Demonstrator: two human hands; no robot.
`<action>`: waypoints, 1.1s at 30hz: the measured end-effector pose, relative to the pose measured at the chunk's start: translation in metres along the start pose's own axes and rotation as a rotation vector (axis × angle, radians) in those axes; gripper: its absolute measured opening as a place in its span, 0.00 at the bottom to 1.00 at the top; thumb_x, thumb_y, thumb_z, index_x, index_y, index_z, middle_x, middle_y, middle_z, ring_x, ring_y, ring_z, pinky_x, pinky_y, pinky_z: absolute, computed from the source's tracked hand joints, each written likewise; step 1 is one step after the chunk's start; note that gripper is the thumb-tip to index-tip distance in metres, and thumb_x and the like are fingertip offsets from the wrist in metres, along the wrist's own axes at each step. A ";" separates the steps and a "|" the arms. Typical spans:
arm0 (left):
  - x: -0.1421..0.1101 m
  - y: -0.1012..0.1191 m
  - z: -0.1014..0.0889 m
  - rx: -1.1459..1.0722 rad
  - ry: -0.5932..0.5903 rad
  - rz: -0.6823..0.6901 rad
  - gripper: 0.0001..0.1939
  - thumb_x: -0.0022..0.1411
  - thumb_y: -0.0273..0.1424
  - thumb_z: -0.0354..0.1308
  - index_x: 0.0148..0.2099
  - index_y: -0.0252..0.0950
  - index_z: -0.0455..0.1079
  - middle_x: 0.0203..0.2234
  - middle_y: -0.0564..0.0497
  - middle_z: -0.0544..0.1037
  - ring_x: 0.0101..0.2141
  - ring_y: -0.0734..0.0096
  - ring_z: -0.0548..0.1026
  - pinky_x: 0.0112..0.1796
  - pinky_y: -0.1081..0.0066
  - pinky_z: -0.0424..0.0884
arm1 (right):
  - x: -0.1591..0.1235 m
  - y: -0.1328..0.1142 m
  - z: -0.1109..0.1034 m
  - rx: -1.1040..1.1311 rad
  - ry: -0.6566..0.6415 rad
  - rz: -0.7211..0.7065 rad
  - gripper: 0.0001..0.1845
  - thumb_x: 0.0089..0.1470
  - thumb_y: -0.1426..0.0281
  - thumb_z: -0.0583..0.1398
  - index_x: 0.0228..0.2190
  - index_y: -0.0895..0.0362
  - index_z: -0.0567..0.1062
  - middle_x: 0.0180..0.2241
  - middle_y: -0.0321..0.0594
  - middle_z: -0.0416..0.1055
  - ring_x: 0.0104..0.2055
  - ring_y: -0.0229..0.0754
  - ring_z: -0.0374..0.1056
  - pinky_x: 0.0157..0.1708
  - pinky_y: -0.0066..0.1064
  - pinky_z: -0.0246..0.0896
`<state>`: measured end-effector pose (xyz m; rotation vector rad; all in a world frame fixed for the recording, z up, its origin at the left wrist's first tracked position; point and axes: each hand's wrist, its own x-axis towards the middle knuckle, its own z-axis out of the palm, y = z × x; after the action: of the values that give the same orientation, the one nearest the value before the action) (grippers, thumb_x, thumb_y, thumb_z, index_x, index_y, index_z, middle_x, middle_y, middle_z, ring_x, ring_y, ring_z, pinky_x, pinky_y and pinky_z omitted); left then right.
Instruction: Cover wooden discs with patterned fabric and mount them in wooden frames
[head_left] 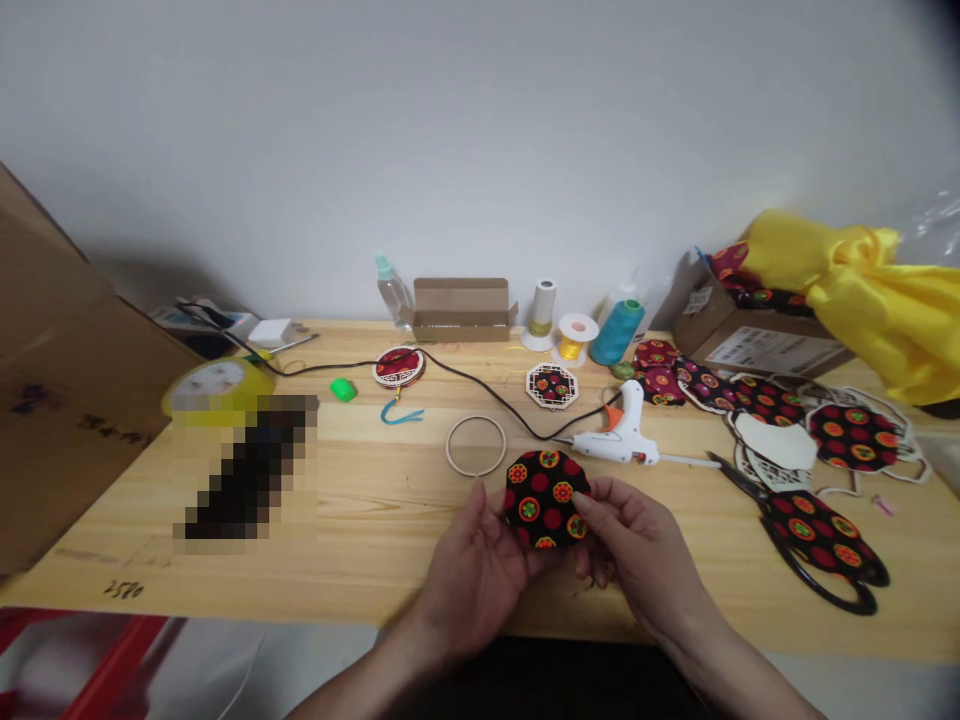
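Observation:
Between both hands, above the front of the table, is a round black fabric piece (546, 505) with red dots and bright flower prints. My left hand (480, 565) supports its left and lower edge, thumb pointing up. With the thumb on its face, my right hand (634, 545) pinches the right edge; the fingers behind it are partly hidden. Just beyond lies a thin pale ring (476, 446). A white hot glue gun (619, 435) with a glue stick in its back rests behind my right hand. An octagonal lattice frame with printed fabric (552, 386) lies farther back.
Black scissors (795, 555) lie at right beside fabric pieces (855, 437) and white cut-outs (776, 445). Thread spools (619, 332), an open cardboard box (460, 312) and a spray bottle (391, 290) stand along the wall. A black cord (487, 385) crosses the table. A large carton (60, 400) borders the left.

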<state>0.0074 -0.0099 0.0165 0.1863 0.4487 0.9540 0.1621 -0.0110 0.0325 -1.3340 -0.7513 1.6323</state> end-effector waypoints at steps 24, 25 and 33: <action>0.000 -0.007 0.002 0.248 0.048 0.089 0.14 0.63 0.24 0.55 0.50 0.37 0.75 0.44 0.44 0.80 0.46 0.62 0.76 0.48 0.63 0.70 | 0.000 0.001 -0.015 -0.365 0.172 -0.337 0.25 0.44 0.58 0.65 0.43 0.56 0.71 0.30 0.37 0.70 0.29 0.36 0.64 0.26 0.28 0.64; 0.000 -0.008 0.001 0.258 0.034 0.085 0.14 0.63 0.24 0.55 0.49 0.37 0.75 0.44 0.45 0.80 0.47 0.61 0.75 0.49 0.63 0.69 | 0.000 -0.001 -0.015 -0.370 0.115 -0.295 0.24 0.44 0.58 0.65 0.42 0.57 0.72 0.32 0.39 0.72 0.30 0.38 0.66 0.28 0.29 0.65; -0.003 -0.006 -0.009 0.336 0.019 0.061 0.14 0.60 0.31 0.61 0.48 0.38 0.76 0.45 0.43 0.80 0.45 0.59 0.77 0.48 0.62 0.70 | 0.008 -0.020 -0.038 -0.502 0.183 -0.311 0.17 0.42 0.55 0.63 0.23 0.58 0.75 0.22 0.38 0.73 0.24 0.38 0.65 0.25 0.29 0.62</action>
<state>0.0064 -0.0155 0.0076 0.4974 0.6225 0.9361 0.2035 0.0018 0.0375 -1.5893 -1.2397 1.0955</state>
